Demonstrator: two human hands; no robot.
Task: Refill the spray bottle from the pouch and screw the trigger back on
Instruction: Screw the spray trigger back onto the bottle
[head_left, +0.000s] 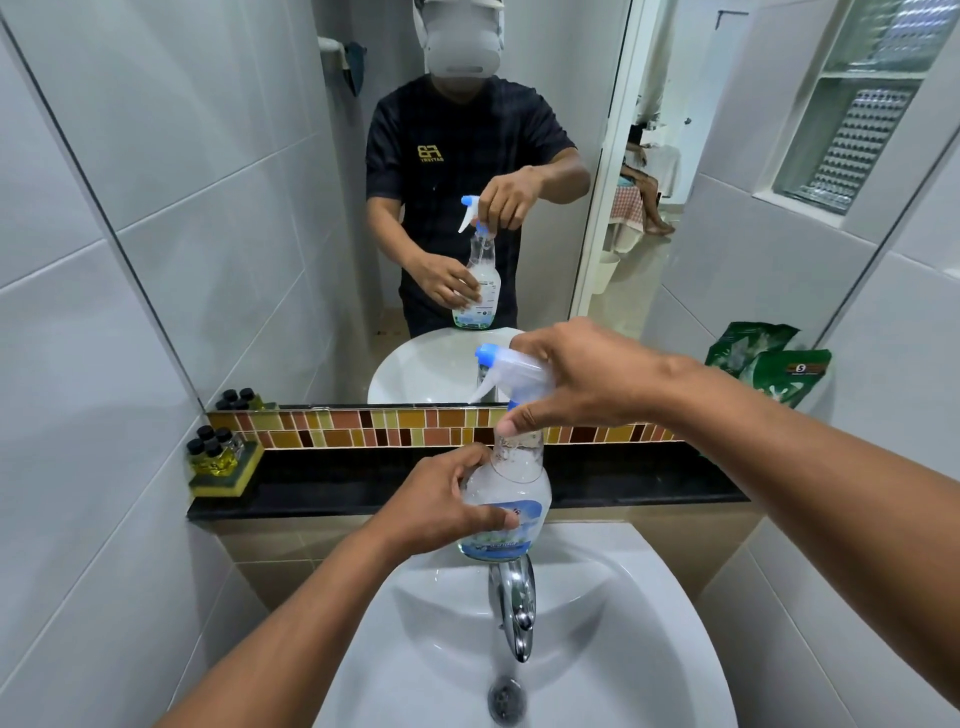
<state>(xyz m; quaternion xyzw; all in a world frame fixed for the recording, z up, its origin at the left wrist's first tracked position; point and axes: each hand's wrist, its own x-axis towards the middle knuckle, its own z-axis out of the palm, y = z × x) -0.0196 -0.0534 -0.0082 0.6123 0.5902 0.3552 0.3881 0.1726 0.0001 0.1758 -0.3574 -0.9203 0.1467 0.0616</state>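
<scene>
So the spray bottle is upright over the sink, just above the tap, long axis running 6 to 12 o'clock. Left hand is wrapped round the body from 9 o'clock; right hand sits on top, fingers pinched on the collar under the trigger, nozzle aiming 9 o'clock. Whichever way it's turning, the twist spins round that vertical axis, so the right hand does it. Green pouch waits on the bench at 2 o'clock, nearer the right.
</scene>
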